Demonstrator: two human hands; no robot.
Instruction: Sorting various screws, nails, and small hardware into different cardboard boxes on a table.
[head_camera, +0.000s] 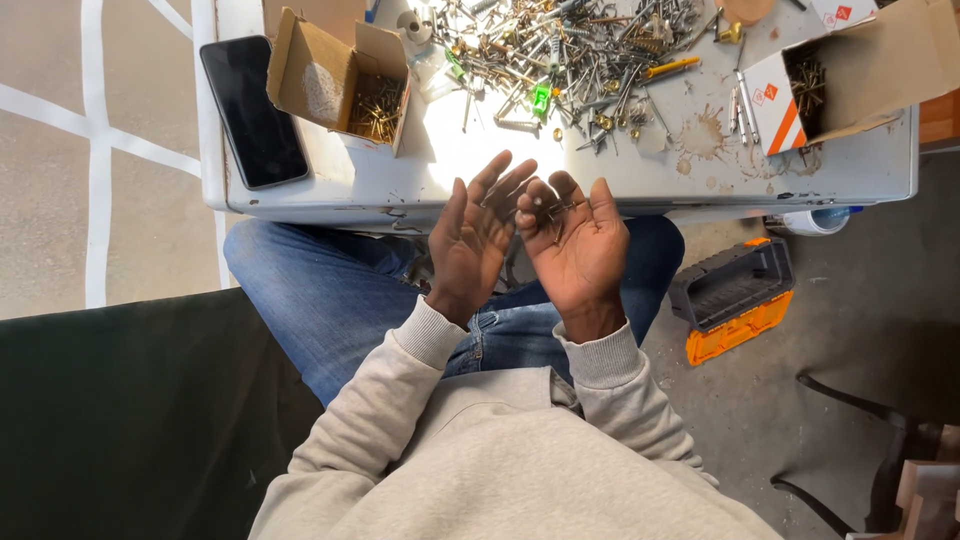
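Steel screws (553, 209), small, light, hard and sharp-tipped, lying loose in cupped right hand (578, 245) above lap, near desk (560, 175) edge; likely best pinched by shank. Left hand (470, 240) open, fingers spread, empty.

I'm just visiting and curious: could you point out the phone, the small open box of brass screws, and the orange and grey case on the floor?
phone (253, 112), head view, middle of its dark screen.
box of brass screws (318, 75), head view, inner cardboard wall.
orange and grey case (735, 300), head view, grey lid.
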